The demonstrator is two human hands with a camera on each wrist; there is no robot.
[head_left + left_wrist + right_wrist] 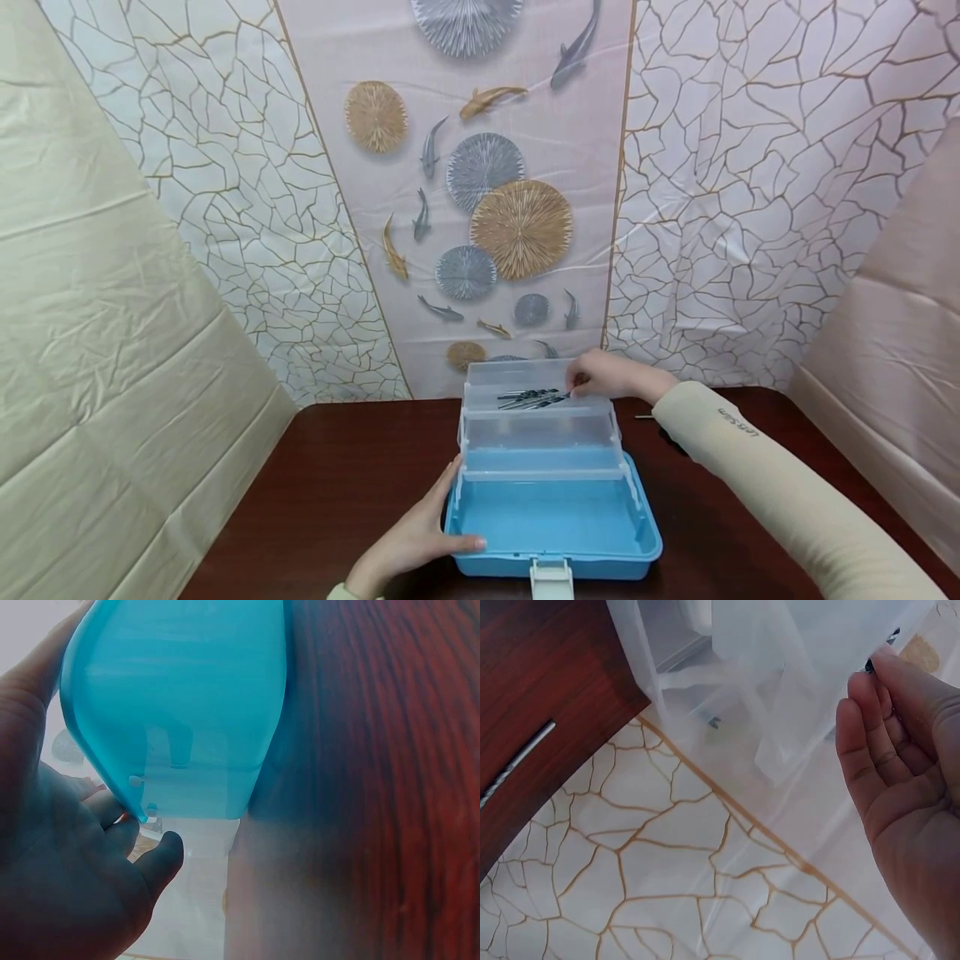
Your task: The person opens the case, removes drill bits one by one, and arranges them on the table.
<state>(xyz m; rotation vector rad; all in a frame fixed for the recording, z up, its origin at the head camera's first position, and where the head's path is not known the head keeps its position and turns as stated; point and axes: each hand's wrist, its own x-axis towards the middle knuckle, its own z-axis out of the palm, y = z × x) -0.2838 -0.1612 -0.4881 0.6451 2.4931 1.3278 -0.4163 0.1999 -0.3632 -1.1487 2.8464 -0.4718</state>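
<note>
A blue plastic toolbox (551, 565) with stepped clear trays (540, 429) stands unfolded on the table. My left hand (420, 521) holds its left side, thumb over the front rim; in the left wrist view that hand (67, 855) is beside the blue wall (187, 697). Several dark-and-silver drill bits (525, 400) lie in the top tray. Over that tray's right end, my right hand (603, 375) pinches a drill bit. Seen from the right wrist, only a dark bit end (869, 666) shows between thumb and fingers of the hand (915, 795).
Another drill bit (517, 761) lies on the dark red table (352, 483), to the right of the box. A white latch (551, 579) hangs at the box's front. Behind the table is a patterned cloth (697, 208), with plain cloth at both sides.
</note>
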